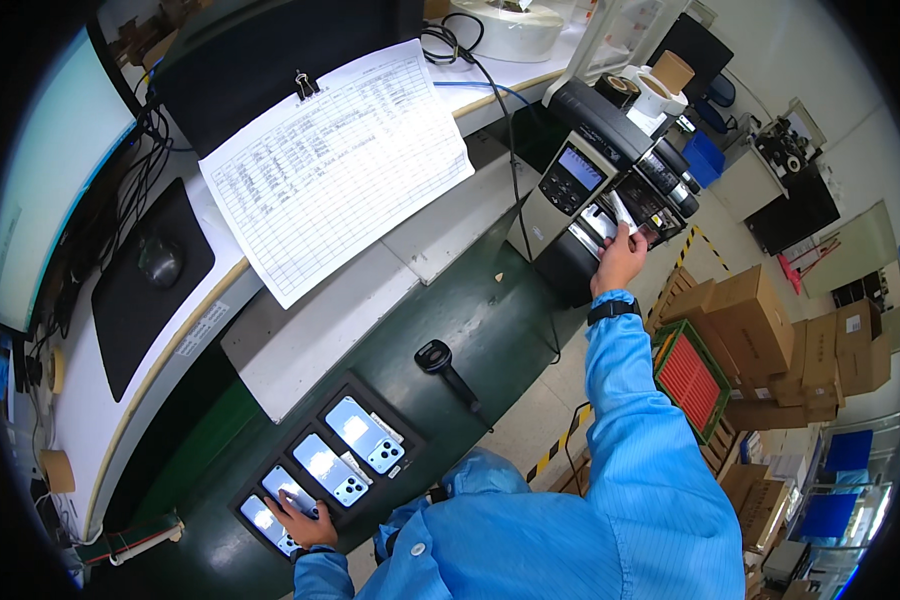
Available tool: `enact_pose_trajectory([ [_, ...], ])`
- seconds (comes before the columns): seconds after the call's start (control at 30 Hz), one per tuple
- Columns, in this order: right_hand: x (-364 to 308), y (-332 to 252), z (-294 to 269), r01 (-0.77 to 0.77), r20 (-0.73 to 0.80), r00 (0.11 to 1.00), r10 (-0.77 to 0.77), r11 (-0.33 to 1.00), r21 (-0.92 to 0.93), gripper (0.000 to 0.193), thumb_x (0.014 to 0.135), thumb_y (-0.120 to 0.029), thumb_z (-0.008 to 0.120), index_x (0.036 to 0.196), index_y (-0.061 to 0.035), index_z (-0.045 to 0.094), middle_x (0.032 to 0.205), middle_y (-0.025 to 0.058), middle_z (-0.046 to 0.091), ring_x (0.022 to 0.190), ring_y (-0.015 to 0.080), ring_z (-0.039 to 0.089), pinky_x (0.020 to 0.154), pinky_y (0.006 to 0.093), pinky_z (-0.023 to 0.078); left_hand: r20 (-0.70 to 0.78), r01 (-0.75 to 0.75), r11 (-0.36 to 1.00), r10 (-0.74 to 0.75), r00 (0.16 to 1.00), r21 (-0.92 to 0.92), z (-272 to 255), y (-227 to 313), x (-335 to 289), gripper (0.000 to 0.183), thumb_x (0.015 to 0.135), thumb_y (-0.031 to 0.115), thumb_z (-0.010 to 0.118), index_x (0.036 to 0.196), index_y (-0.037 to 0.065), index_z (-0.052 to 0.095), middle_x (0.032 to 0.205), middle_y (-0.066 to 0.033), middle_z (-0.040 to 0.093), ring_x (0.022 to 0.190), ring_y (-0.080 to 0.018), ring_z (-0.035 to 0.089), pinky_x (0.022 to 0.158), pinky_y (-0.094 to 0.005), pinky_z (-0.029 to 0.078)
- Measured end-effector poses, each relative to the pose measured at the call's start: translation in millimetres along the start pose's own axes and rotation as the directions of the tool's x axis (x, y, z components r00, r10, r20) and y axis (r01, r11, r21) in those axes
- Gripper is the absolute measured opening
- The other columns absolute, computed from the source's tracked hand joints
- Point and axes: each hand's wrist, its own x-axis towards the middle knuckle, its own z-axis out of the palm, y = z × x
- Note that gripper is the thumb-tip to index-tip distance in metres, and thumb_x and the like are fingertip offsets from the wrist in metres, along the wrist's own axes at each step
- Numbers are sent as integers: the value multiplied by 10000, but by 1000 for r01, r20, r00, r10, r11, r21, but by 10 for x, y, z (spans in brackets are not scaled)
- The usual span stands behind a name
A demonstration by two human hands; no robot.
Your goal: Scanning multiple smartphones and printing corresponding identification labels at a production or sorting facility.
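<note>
In the head view, the left hand (300, 518) is at the lower left of the frame. Its fingers are spread and lie over the two lowest of four light-blue phones (330, 468); it does not grasp any of them. The phones lie side by side, each in its own slot of a dark tray (310, 426), and this tray is on the dark green table (410, 310).

The right hand (620, 256) is at the upper right of the centre, in front of the open side of a label printer (560, 196). Its fingers are bent and near together, at the lower end of a white strip (623, 212); whether they pinch it, I cannot tell.

A black handheld scanner (433, 357) lies in the middle of the frame, to the right of the tray. Above it, a printed sheet (340, 180) hangs from a black binder clip (307, 85). At the left, a mouse (160, 259) rests on a black pad (120, 335). At the right are cardboard boxes (750, 315) and a green-rimmed red crate (690, 382).
</note>
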Motion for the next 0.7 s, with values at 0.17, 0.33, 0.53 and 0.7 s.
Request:
enact_pose_trajectory([
  [0.17, -31, -58, -60, -130, 103, 987, 127, 991, 14, 168, 924, -230, 665, 955, -85, 585, 832, -1, 569, 735, 90, 550, 583, 247, 449, -10, -24, 1000, 23, 1000, -21, 31, -30, 2, 806, 727, 156, 728, 1434, 27, 364, 1555, -262, 178, 1383, -441, 311, 1116, -451, 333],
  [0.33, -27, -111, -111, -445, 237, 895, 378, 799, 405, 189, 940, -241, 647, 1033, -85, 599, 943, 27, 622, 872, 155, 581, 765, 318, 477, 18, -20, 997, 22, 1000, -79, -32, 29, 6, 795, 764, 158, 699, 1448, 2, 326, 1547, -286, 156, 1407, -456, 246, 1147, -458, 271],
  [0.53, -76, -26, 81, -581, 411, 811, 416, 649, 491, 203, 914, -250, 684, 1035, -97, 627, 895, 11, 645, 826, 136, 595, 698, 250, 495, 22, -22, 997, 23, 999, -67, 6, 41, 47, 795, 761, 164, 704, 1447, 14, 333, 1544, -285, 161, 1407, -457, 247, 1143, -459, 281],
  [0.7, -133, -60, 379, -405, 300, 900, 317, 863, 303, 143, 910, -195, 685, 964, -68, 646, 828, 13, 637, 673, 102, 572, 597, 220, 479, 27, -10, 999, 11, 1000, -50, -50, 24, 17, 790, 759, 191, 700, 1436, -4, 345, 1539, -287, 175, 1402, -461, 256, 1143, -461, 279],
])
